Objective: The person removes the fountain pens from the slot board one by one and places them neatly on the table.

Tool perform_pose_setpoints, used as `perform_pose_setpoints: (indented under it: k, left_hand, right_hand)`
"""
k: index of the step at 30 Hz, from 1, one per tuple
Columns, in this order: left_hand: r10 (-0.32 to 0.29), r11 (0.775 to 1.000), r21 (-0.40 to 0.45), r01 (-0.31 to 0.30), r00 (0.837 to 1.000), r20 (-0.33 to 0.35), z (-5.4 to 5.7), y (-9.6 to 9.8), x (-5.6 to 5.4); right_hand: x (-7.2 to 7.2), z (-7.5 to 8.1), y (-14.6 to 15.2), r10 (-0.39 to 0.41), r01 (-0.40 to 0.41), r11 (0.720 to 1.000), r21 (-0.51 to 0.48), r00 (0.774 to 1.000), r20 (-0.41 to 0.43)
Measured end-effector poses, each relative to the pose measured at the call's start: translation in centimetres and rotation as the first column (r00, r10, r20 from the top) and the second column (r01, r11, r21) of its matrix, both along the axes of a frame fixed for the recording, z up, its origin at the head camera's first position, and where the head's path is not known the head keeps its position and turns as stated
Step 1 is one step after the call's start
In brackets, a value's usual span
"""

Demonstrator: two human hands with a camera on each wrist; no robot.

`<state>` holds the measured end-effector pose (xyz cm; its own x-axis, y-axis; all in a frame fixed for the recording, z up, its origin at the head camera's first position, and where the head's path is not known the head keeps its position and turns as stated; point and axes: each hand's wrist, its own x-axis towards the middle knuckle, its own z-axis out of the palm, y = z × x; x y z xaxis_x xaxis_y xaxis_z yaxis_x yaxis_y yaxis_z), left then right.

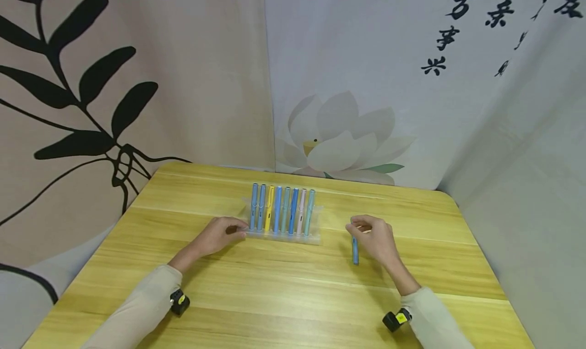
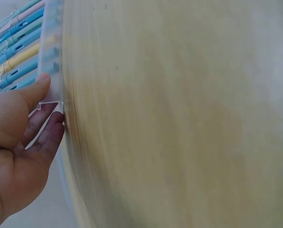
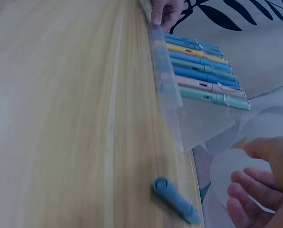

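A clear plastic pen stand [image 1: 284, 237] holds several capped pens in a row, in blue, yellow, green and pink. My left hand [image 1: 224, 235] grips the stand's left end. In the left wrist view, the thumb [image 2: 43, 85] lies on the stand's front edge, and the other fingers are bent around the corner. A loose blue pen [image 1: 355, 252] lies to the right of the stand, its far part hidden beneath my right hand [image 1: 373, 237]. In the right wrist view, that hand's thumb and fingers [image 3: 255, 183] are parted, with a gap between them and the pen.
A wooden table [image 1: 274, 298] carries everything. Behind it hangs a cloth backdrop [image 1: 220, 84] with printed leaves, a lotus and black characters. Another pale cloth [image 1: 526, 186] borders the table's right side. The stand's right end holds no pen beside the teal one [image 3: 212, 97].
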<state>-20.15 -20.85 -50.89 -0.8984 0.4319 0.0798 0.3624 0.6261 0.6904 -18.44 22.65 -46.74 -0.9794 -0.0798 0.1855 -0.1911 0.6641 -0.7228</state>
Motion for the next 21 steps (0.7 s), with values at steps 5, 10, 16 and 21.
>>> perform_pose_setpoints:
  k: [5, 10, 16, 21]
  left_hand:
    - [0.002, 1.0, -0.002, -0.002, 1.0, 0.002, 0.0, 0.0, 0.0]
    - [0.0, 1.0, 0.006, 0.0, 1.0, 0.0, 0.2, 0.0, 0.1]
    - [-0.002, 1.0, 0.007, 0.002, 1.0, -0.012, 0.3, 0.0, 0.3]
    - [0.006, 1.0, 0.003, -0.006, 1.0, -0.014, 0.4, 0.1, 0.3]
  right_hand:
    - [-0.2, -0.1, -1.4, 0.032, -0.032, 0.998, -0.057, 0.999, -0.001]
    - [-0.5, -0.7, -2.9, 0.061, -0.063, 0.994, -0.088, 0.998, -0.024]
    - [-1.1, -1.7, -4.7, 0.082, -0.083, 0.992, -0.099, 0.997, -0.012]
    - [-1.6, -2.2, -5.9, 0.092, -0.091, 0.988, -0.127, 0.996, 0.002]
